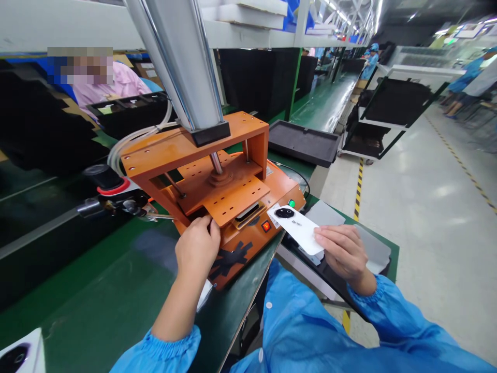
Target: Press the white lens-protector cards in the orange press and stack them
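Note:
In my right hand (345,251) is a white phone (301,230), pinched at its lower end between thumb and fingers. Its back faces up, showing a round black camera area; whether it is a whole phone or only a back cover, I cannot tell. My left hand (198,246) is curled at the front left corner of the orange press (248,194), by its raised flat plate (236,202). The plate and the hand itself hide those fingertips. Beneath the plate, a dark slab with a pale edge (248,211) lies in the press bed.
A lit red switch (266,226) and a green button (291,203) are on the press front. Grey sheets (373,248) lie at right. Behind stands a black tray (305,140). Another white phone (27,355) shows at lower left. A person in pink (128,77) sits across the bench.

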Motion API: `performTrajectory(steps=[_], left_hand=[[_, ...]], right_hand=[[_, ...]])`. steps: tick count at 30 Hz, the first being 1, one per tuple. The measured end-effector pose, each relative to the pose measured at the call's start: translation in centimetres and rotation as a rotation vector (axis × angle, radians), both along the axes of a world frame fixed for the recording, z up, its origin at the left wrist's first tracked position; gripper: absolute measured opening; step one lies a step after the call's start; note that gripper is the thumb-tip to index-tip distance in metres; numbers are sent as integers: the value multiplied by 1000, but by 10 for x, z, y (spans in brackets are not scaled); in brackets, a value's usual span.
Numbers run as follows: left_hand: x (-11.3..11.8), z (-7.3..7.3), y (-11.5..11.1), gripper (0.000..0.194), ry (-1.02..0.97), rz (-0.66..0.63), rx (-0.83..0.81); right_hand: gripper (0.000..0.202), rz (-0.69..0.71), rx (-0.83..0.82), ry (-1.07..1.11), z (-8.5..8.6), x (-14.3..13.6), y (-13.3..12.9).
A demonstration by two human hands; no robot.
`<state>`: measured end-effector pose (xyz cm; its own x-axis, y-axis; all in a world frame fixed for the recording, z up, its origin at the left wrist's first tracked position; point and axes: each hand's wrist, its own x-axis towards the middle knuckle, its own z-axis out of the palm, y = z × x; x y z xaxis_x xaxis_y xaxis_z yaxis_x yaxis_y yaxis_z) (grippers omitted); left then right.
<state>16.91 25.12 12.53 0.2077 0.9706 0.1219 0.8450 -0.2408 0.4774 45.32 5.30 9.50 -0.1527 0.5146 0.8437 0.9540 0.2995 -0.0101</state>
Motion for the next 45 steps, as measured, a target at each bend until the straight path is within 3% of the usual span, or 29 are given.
performTrajectory(steps=[7,13,16,18,21,24,27,30,35,38,45], left_hand=[[27,0,8,21,-333,85,-74],[61,2,15,33,-791,55,-206],[64,8,8,38,-927,40,-292],[53,8,-12,34,-959,6,-375],[18,0,-66,31,-937,-48,-479],[-26,-14,-120,40,-760,-64,-496],[-60,-32,-153,44,-560,-200,-480],[-75,-53,-168,33,-493,-374,-418],[-81,-82,-179,24,-463,-403,-313],[-81,-87,-181,21,-469,-408,-294],[-77,-80,-176,27,-471,-470,-264]], right_hand=[[48,-28,60,23,-3,1,8],[46,-39,103,37,-6,1,23],[43,-84,156,64,-7,1,40],[39,-99,173,75,-8,0,56],[32,-39,140,50,-7,-6,88],[27,90,84,-29,-5,-17,128],[32,192,-42,-124,-3,-27,168],[37,289,-123,-189,-3,-34,194],[37,371,-164,-236,-2,-40,196],[37,359,-239,-316,3,-44,190],[36,318,-322,-296,18,-40,191]])
